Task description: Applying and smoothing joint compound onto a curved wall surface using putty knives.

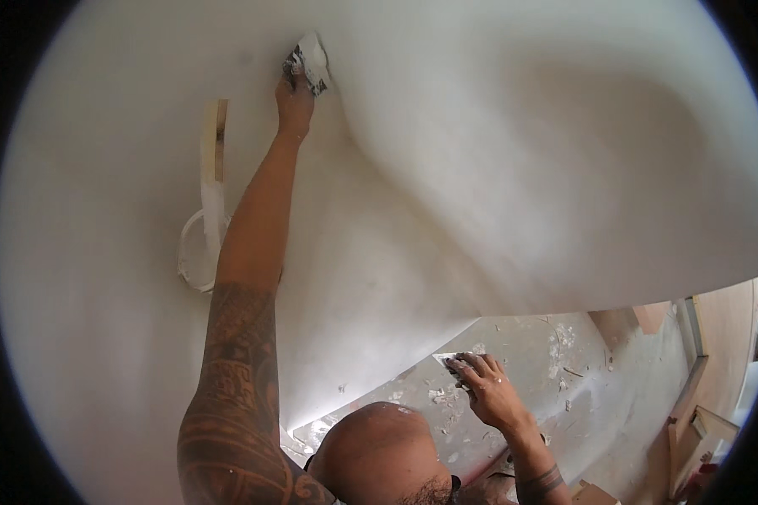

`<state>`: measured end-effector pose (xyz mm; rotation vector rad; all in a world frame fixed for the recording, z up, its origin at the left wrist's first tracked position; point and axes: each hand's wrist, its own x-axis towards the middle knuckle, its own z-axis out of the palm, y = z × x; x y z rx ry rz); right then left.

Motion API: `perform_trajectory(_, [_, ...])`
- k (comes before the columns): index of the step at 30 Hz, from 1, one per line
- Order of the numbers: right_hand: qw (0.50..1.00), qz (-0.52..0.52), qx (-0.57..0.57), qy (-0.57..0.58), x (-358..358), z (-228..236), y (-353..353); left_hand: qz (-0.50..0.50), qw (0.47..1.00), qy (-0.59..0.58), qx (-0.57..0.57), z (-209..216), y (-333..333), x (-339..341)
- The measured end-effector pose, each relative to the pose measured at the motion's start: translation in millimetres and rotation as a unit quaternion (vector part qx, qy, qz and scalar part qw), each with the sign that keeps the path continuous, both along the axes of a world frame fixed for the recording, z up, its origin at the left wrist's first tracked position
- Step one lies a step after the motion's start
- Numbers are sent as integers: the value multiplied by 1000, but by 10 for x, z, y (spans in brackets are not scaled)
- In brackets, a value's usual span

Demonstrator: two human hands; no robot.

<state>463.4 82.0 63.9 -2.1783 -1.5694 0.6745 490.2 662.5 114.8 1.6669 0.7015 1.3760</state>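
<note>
My left arm reaches far up along a white wall (413, 244). My left hand (294, 108) is closed on a putty knife (313, 66) smeared with white filler, its blade at the wall surface beside a bend in the wall. Lower on the right, my right hand (490, 391) is held over the floor, fingers bent around a second putty knife (446, 360). Only a pale corner of that knife shows past my dark-stained fingers, and its handle is hidden.
Left of my left forearm, a wooden strip (220, 139) shows at the wall, with a white ring (184, 252) below it. The floor (531, 353) has white spatters and scraps. Wooden boards (724, 324) stand at the right, with more pieces (653, 316) by the wall's foot.
</note>
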Motion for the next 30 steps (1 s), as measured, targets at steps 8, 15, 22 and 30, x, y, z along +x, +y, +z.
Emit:
perform_trajectory(8, [1000, 5, 3, -4, 18, -45, -21, -26, 998, -55, 1, -37, 142, 183])
perform_trajectory(15, [1000, 9, 24, 10, 42, -84, -80, -68, 994, -76, -50, -122, -306, 197])
perform_trajectory(22, [997, 16, 80, 2, 74, 288, -117, -48, 994, 8, -96, -25, -1291, -7])
perform_trajectory(30, [981, -18, 193, -30, 240, 1001, -264, -108, 987, 15, -116, 66, -2650, -345])
